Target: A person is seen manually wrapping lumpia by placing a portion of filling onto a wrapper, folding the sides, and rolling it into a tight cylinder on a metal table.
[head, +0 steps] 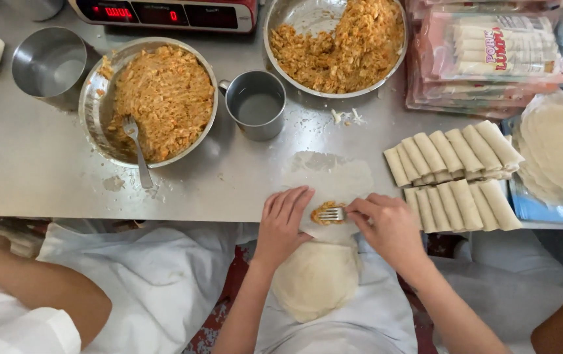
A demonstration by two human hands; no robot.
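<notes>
A thin pale wrapper (331, 178) lies flat on the steel table near its front edge. A small heap of orange filling (322, 212) sits on its near end. My right hand (386, 226) grips a fork (334, 214), tines pressed into that filling. My left hand (284, 219) rests flat on the wrapper's left side, fingers spread, touching the filling's edge. A stack of round wrappers (314, 278) lies on my lap below the table edge.
A steel bowl of filling (157, 98) with a fork in it stands at left, another bowl (337, 42) behind. A metal cup (255, 105) sits between them. Rolled spring rolls (455, 174) are stacked at right, beside round wrappers (556, 147). Another person's arm (39, 288) is lower left.
</notes>
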